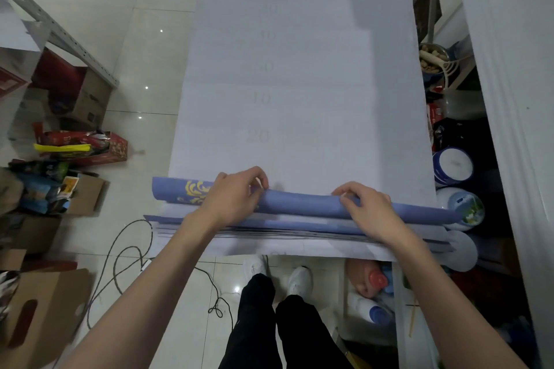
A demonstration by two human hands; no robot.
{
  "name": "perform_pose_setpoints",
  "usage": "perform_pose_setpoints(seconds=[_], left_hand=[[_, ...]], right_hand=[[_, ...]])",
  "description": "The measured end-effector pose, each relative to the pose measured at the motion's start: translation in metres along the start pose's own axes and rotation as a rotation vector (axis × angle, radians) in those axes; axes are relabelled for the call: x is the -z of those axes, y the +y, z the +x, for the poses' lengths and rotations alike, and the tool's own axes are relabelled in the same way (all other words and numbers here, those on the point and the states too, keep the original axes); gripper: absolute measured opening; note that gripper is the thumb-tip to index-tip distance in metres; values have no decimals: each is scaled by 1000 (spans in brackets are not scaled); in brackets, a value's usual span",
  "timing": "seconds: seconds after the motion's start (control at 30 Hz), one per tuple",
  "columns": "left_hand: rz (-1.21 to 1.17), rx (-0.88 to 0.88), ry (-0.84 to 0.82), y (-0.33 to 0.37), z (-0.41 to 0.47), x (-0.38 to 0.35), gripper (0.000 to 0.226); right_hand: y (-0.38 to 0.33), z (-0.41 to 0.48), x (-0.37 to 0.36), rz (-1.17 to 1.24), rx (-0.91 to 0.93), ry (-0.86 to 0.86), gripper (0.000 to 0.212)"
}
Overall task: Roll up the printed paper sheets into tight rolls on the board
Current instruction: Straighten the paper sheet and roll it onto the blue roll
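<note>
left hand (233, 198) and right hand (368, 207) both pinch the blue paper roll (299, 204), yellow swirls on one end; long white sheet (299, 84) faintly reads 10, 20

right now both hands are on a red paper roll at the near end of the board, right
Not red: the head view shows the paper roll is blue. The left hand and right hand are both on it at the near end of the board.

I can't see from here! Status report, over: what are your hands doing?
Left hand and right hand both grip the blue roll. Roll thin, at the sheet's near end. White sheet ahead lies flat, bare.
</note>
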State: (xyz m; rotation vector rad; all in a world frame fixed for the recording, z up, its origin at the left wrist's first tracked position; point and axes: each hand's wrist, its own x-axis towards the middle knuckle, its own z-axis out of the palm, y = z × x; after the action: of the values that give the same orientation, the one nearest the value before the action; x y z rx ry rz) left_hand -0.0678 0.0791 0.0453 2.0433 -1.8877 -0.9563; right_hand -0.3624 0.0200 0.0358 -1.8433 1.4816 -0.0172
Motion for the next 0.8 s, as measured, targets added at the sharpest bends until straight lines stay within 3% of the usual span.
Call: perform_pose_setpoints(seconds=[0.07, 0.2, 0.3, 0.37, 0.57, 0.7, 0.8], left_hand=[[177, -195, 110, -5, 4, -7, 11], [362, -354, 121, -26, 10, -23, 44], [435, -378, 193, -32, 7, -34, 37], [459, -382, 230, -32, 2, -38, 38], [428, -409, 217, -38, 3, -41, 30], [397, -323, 187, -28, 18, -25, 32], [412, -287, 172, -24, 33, -23, 32]], right_hand=[[0, 10, -6, 15, 13, 92, 23], [5, 19, -22, -116, 136, 257, 30], [16, 10, -21, -220, 328, 247, 18], [27, 2, -18, -334, 376, 177, 39], [34, 4, -10, -362, 383, 175, 50], [29, 24, -3, -271, 302, 196, 32], [23, 44, -5, -392, 291, 255, 33]])
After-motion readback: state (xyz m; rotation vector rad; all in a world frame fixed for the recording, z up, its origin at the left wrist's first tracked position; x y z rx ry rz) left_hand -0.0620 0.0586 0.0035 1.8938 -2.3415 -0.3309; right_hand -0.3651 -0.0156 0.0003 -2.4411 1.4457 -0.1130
